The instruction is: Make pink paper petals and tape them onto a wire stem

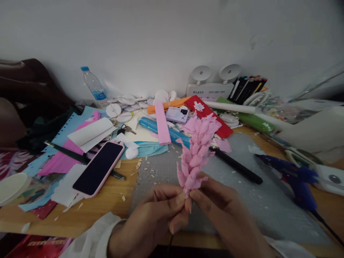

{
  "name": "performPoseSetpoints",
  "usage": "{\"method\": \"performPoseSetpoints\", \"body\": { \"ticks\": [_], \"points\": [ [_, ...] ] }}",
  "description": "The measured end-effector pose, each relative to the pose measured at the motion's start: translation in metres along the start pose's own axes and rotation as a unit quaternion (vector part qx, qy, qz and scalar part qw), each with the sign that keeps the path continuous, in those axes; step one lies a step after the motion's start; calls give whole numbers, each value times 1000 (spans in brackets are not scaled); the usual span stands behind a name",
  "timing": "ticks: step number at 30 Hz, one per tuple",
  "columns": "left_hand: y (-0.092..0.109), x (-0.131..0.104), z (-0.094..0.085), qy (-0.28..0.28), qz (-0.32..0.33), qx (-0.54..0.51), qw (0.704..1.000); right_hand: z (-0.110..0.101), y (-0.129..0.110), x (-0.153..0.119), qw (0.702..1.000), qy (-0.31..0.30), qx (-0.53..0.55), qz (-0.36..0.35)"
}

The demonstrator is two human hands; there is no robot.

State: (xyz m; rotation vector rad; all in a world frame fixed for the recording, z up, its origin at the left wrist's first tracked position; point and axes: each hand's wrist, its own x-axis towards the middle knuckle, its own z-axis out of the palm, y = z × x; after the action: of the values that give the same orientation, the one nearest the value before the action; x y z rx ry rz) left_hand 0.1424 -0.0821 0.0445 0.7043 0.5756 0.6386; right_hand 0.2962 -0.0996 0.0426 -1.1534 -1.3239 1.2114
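A pink crepe paper flower [195, 157] with layered, twisted petals stands upright between my two hands. My left hand [153, 213] pinches its base between thumb and fingers. From the other side, my right hand [223, 208] grips the same base, with its fingers partly hidden behind the petals. Beneath my hands lies a grey cutting mat [158, 172] strewn with small scraps. On the mat to the right of the flower rests a black stick-shaped tool [238, 165]. A blue glue gun [292, 175] lies farther right.
A pink-cased phone [99, 168] lies at left near a clear cup [18, 188]. Behind are a water bottle [94, 86], a pink paper strip [162, 123], a blue roll [163, 130], a red sheet [223, 129], markers [247, 87] and a white two-lamp unit [211, 89] along the wall.
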Motion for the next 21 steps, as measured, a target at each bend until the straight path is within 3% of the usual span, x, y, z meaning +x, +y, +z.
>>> {"method": "performPoseSetpoints", "body": {
  "ticks": [10,13,17,21],
  "points": [
    [-15,12,-4,-136,-69,-151,977,7,-1,-5,993,12,110,39],
    [-22,13,-8,-134,-77,-156,976,7,-6,-7,990,9,114,86],
    [-17,7,-14,-83,-78,-72,991,5,-6,-7,996,17,48,67],
    [6,-3,-10,-72,-17,94,993,2,-1,-7,998,25,32,47]
  ]
}}
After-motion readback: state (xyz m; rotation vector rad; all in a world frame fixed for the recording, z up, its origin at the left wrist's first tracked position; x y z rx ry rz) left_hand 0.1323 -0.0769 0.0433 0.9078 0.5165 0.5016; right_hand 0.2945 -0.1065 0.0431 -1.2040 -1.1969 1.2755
